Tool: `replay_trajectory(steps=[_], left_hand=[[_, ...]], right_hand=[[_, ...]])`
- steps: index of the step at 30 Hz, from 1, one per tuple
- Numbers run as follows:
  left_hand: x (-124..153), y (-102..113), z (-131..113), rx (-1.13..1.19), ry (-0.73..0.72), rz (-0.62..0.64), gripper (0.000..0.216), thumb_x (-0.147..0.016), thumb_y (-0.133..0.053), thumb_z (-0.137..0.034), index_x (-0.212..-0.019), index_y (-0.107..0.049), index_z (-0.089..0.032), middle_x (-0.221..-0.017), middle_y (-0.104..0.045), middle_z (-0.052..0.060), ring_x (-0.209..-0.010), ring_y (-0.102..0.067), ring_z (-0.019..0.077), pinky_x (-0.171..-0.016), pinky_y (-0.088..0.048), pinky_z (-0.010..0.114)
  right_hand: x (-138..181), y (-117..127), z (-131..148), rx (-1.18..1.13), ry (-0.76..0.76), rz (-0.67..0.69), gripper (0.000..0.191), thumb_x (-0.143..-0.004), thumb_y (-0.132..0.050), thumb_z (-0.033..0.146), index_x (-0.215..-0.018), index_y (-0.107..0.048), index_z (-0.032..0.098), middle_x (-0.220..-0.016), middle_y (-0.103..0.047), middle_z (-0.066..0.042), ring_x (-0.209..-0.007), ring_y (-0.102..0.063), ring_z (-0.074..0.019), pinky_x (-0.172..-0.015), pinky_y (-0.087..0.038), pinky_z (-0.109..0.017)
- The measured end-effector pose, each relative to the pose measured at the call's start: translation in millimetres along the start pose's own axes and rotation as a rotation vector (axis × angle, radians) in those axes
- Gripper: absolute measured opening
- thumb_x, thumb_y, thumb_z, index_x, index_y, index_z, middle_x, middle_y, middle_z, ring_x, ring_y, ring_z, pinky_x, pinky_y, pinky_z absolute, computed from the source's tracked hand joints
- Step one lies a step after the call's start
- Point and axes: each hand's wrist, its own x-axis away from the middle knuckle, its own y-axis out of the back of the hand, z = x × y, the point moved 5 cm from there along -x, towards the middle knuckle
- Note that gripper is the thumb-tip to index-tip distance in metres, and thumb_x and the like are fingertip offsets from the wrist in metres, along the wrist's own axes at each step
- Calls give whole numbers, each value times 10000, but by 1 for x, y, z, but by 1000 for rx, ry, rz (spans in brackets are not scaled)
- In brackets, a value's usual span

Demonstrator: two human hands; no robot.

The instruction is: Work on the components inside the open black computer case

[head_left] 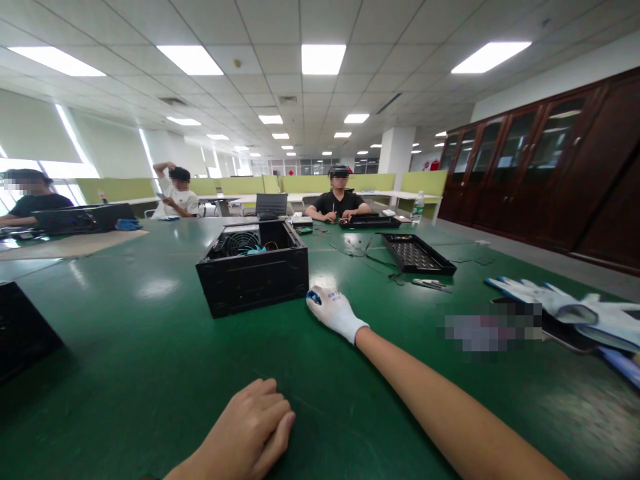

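My left hand (255,427) is bare and rests on the green table (165,373) with its fingers curled in; nothing shows in it. My right hand (333,308) wears a white glove with a blue palm side. Its fingers are curled beside the near right corner of a black computer case (260,283), seemingly touching it or very close. What those fingers hold, if anything, is hidden. The case has its top side open, with a black fan (243,243), a light-blue part (254,251) and thin wires inside.
Farther right lie a black perforated panel (419,255), loose cables (367,257), metal tools (430,285) and white gloves (555,300). Another black case (25,327) stands at the left edge. A person (340,200) sits opposite, near a water bottle (418,208); two more people sit at left.
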Motion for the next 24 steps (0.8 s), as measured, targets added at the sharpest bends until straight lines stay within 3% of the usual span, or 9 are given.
replay_trajectory(steps=[11,19,24], left_hand=[[3,-1,5,130,162,57,221,-965,-393,-139,-1031,-590,-216,-874,-630,23,-810,-536,185,-721,-386,330],[4,-2,2,109,133,63,188,-959,-419,-137,-981,-590,-213,-851,-630,5,-798,-506,184,-726,-386,345],[-3,11,15,-151,5,-17,161,-963,-456,-183,-1036,-598,-192,-946,-624,44,-919,-533,218,-810,-422,384]], right_hand=[[0,0,-2,7,13,-4,357,-975,-466,448,-1169,-647,210,-1079,-728,-110,-1014,-668,-279,-848,-445,-337],[0,1,-3,11,13,-1,329,-973,-480,453,-1142,-656,232,-1068,-734,-87,-988,-667,-245,-835,-429,-309],[-2,0,-4,-13,-8,-8,328,-970,-478,457,-1124,-658,230,-1058,-734,-82,-980,-664,-239,-832,-421,-300]])
